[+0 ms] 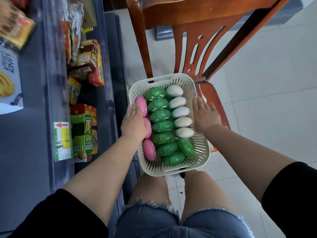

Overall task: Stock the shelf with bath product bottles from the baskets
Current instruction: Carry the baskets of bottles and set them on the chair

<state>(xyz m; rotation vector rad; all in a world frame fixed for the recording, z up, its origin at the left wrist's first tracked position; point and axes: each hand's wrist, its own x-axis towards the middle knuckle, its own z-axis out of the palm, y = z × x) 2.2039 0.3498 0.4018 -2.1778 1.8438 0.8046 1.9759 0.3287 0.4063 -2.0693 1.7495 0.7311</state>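
Observation:
A cream slotted basket (202,162) sits on a wooden chair below me, filled with rows of bottles seen from their caps: pink ones (149,150) on the left, green ones (162,115) in the middle, white ones (181,112) on the right. My left hand (134,123) lies flat with straight fingers over the pink bottles at the basket's left rim. At the right rim, my right hand (205,115) rests with its fingers straight and spread, next to the white bottles. Neither hand grips a bottle.
A blue-grey shelf unit (56,93) runs along the left, holding snack boxes (84,134) and packets. The red-brown wooden chair (193,40) stands ahead, its seat under the basket. White tiled floor (265,109) spreads to the right.

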